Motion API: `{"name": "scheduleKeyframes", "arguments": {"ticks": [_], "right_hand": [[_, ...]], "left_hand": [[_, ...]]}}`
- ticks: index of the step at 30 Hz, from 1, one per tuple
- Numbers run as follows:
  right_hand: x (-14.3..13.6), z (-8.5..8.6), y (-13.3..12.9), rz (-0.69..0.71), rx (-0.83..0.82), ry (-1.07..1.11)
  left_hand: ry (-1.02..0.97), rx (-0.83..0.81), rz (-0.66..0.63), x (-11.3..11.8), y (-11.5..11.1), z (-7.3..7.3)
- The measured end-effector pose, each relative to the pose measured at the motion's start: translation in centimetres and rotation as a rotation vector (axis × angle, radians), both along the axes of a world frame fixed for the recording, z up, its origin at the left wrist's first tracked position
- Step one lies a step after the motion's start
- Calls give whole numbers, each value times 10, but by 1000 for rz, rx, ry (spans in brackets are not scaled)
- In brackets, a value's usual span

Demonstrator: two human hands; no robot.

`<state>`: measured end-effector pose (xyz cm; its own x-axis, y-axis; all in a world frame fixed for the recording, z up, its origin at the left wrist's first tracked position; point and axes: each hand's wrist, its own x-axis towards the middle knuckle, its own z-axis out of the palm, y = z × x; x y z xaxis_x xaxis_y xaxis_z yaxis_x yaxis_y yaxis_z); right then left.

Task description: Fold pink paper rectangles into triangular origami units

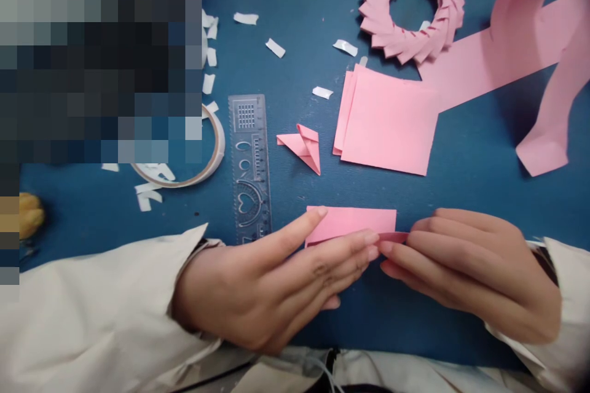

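Note:
A folded pink paper lies in front of me on the blue table. My left hand rests over its lower edge, thumb stretched onto the paper and the other fingers extended side by side. At the paper's lower right edge, my right hand pinches a raised flap between thumb and fingers. Above it are a stack of pink squares and a small folded pink piece. A pleated pink paper ring sits farther back.
A clear plastic ruler lies left of the paper, beside a roll of white tape. White scraps are scattered behind. Long pink strips curl at the right. The upper left is pixelated.

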<state>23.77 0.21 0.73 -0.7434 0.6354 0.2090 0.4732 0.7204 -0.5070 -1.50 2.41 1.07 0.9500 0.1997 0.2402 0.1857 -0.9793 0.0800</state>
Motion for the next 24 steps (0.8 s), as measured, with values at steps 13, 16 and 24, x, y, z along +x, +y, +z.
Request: {"name": "scheduleKeyframes", "arguments": {"ticks": [13, 16, 24], "right_hand": [[2, -2, 2, -24, -95, 44], [2, -1, 2, -62, -38, 4], [-3, 5, 9, -51, 53, 2]], "left_hand": [[33, 35, -65, -2, 6, -1], [88, 37, -94, -1, 11, 1], [114, 42, -84, -2, 11, 1]]}}
